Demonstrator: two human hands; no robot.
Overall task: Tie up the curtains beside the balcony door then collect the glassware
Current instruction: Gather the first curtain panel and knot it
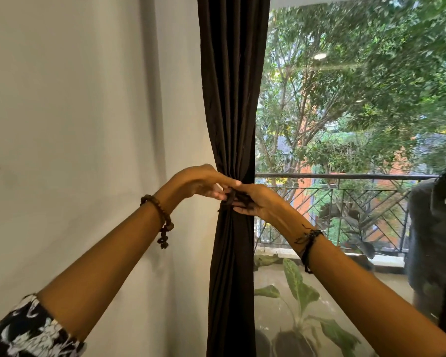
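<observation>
A dark brown curtain [232,99] is seen hanging beside the white wall [88,124], gathered into a narrow waist where the two hands meet. A tie-back [229,198] of the same dark fabric is wrapped around that waist and is held between both hands.

The left hand [204,182] is bent at the wrist, and its fingers [225,182] are extended over the top of the tie; the strip is pinched between these fingers and the thumb, so the left grip is closed on the tie-back. The right hand [258,202] is placed just beside it, touching it at the fingertips, and its fingers are curled round the loose end of the strip, so the right grip is likewise closed on the tie-back. How the knot itself lies cannot be told, as it is covered by the fingers.

A beaded bracelet [162,220] is worn on the left wrist, and a black thread band [308,243] on the right wrist. A black-and-white patterned sleeve [29,331] is seen below and left of the left grip.

To the right of the right grip, a glass pane [345,112] is seen, and through it a balcony railing [345,202] and trees [358,73]. Below the right grip, a leafy plant [299,292] is visible behind the glass.
</observation>
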